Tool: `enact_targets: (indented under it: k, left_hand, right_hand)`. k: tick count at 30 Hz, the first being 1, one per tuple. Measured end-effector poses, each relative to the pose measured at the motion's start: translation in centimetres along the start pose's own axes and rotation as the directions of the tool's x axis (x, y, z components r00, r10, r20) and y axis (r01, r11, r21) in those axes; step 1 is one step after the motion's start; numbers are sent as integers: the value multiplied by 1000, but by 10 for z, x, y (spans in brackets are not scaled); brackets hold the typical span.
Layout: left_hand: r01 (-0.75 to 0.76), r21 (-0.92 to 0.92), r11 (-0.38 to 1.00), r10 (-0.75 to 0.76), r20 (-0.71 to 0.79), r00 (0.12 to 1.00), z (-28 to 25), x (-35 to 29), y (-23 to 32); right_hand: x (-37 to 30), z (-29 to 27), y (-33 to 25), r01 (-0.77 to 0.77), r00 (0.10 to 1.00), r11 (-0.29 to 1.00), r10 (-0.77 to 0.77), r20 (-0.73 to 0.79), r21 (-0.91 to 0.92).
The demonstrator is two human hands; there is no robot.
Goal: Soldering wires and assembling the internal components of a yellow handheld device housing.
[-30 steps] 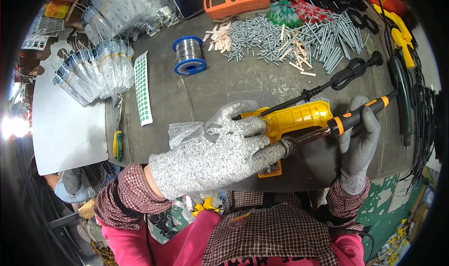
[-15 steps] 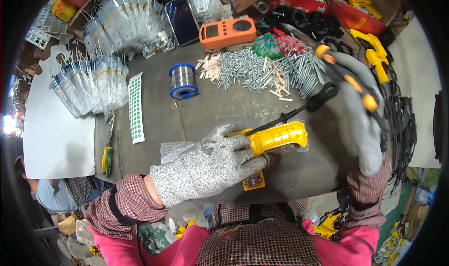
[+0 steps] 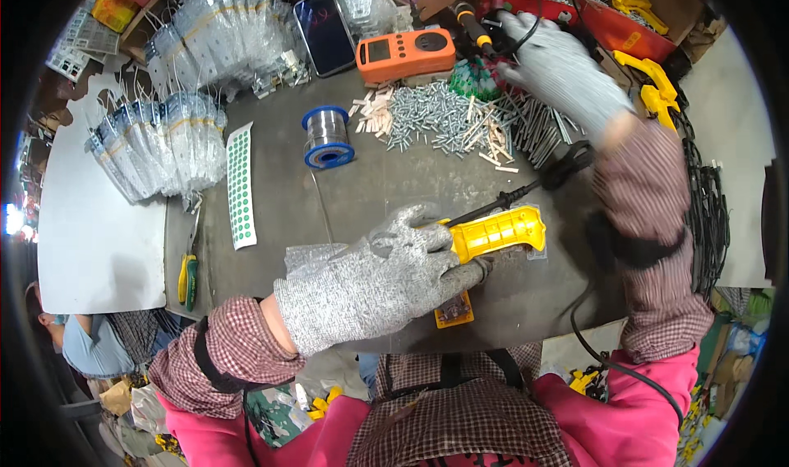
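On the desk (image 3: 411,184), the left hand (image 3: 382,274) grips the yellow casing (image 3: 505,230) at its left end; beside the soldering iron (image 3: 472,27), the right hand's (image 3: 563,60) grip cannot be determined.

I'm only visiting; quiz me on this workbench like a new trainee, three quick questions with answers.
1. True or false: the left hand touches the yellow casing.
2. Which is nearest the screws?
a) phone
b) sticker sheet
c) meter
3. Fill in: the end discs of the spool are ____.

Key: 1 true; 2 c; 3 blue.
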State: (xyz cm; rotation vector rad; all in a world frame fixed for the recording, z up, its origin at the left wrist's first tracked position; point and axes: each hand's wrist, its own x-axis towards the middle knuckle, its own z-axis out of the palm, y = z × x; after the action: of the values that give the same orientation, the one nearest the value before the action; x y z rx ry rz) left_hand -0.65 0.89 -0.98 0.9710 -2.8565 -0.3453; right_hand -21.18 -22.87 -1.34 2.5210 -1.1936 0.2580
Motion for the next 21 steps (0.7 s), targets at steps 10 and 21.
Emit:
enact_targets:
  k: [10,21]
  left_hand:
    - [-31,-21,999,30,-21,999,-4,7,2]
    - [-17,74,997,17,13,1000,-3,6,3]
  right_hand:
    - [-203,-151,-78,146,978,410,-196,-69,900]
    - [-220,-163,-116,186,930,72,310,-199,980]
